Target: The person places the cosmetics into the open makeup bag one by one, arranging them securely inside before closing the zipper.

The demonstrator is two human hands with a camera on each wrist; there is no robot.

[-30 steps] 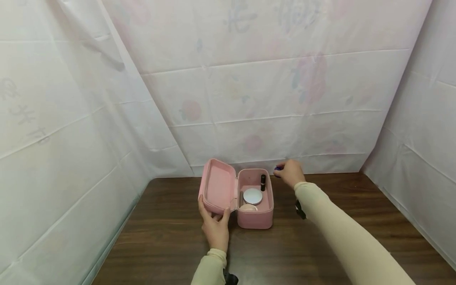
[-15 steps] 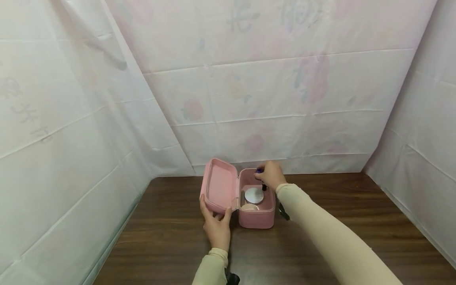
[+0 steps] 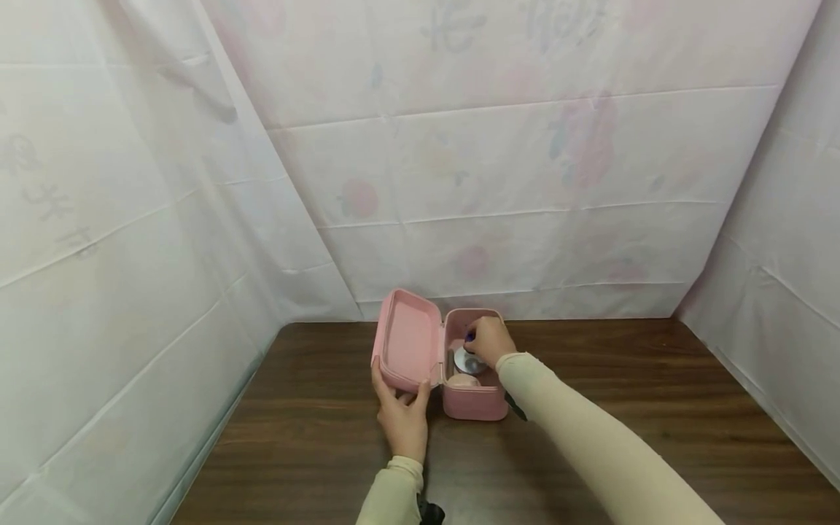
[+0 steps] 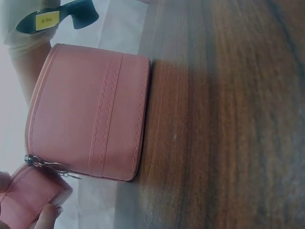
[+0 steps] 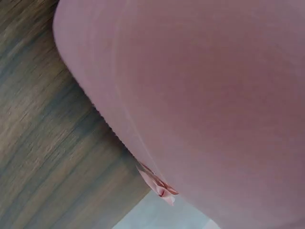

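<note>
An open pink zip case [image 3: 474, 402] stands on the wooden table [image 3: 590, 394], its lid [image 3: 407, 341] swung up to the left. My left hand [image 3: 402, 397] grips the lid's lower edge; its fingertips [image 4: 45, 215] show by the lid in the left wrist view. My right hand [image 3: 474, 343] is down inside the case, pinching a small purple item [image 3: 469, 337]. Under it lie a round silver compact [image 3: 464, 362] and a peach round item [image 3: 461, 380]. In the right wrist view the pink case wall [image 5: 200, 95] fills the frame and hides the hand.
White floral sheets [image 3: 499, 182] hang close behind the case and along both sides. The dark wood table [image 4: 228, 114] stretches to the right and towards me. A metal zip pull [image 4: 47, 165] hangs at the case's corner.
My right hand carried the purple item from behind the case's right side leftward and down into the case. The left hand stayed on the lid.
</note>
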